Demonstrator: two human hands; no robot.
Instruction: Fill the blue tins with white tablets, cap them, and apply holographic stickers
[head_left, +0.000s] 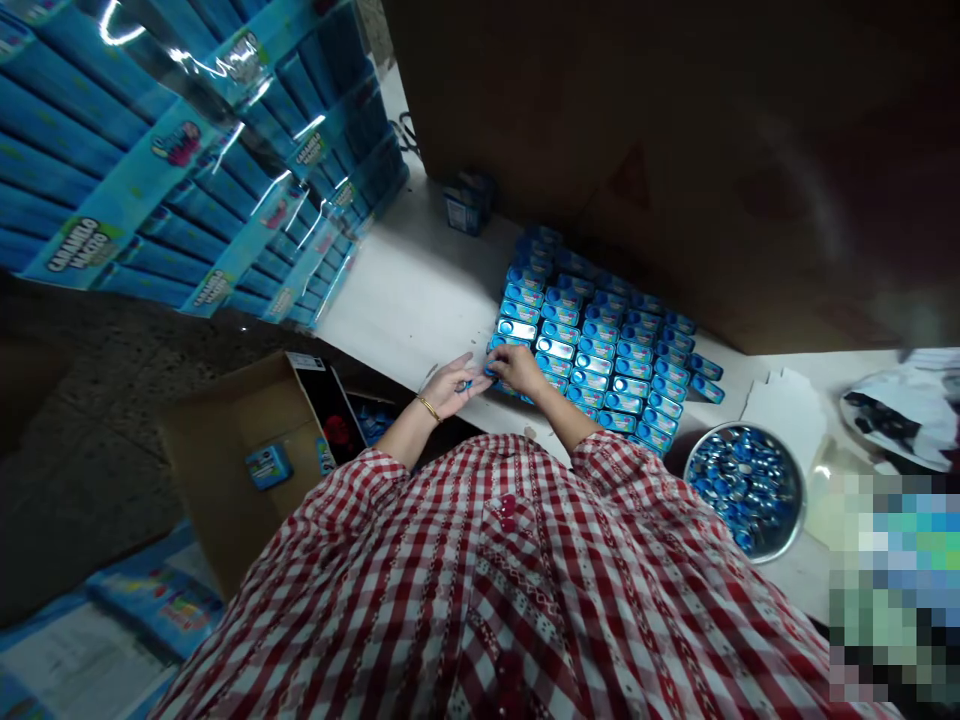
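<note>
My left hand (pixel 451 386), with a gold bangle at the wrist, is turned palm up at the table's near edge. A small blue and silver piece (pixel 466 385) lies in its fingers. My right hand (pixel 517 368) is closed at the fingertips over the near left corner of the rows of blue boxes (pixel 592 362). A small blue piece (pixel 490 370) shows at its fingertips, partly hidden. The boxes stand packed side by side, several with a round blue piece on the top. To the right, a round metal bowl (pixel 801 515) holds many loose blue and silver pieces.
Shrink-wrapped blue display packs (pixel 180 160) are stacked at the left. Below them is an open cardboard box (pixel 217 430) with a few blue packets (pixel 268 466). A large brown carton (pixel 675 150) walls off the back of the white table (pixel 405 290). Two boxes (pixel 466 205) stand apart.
</note>
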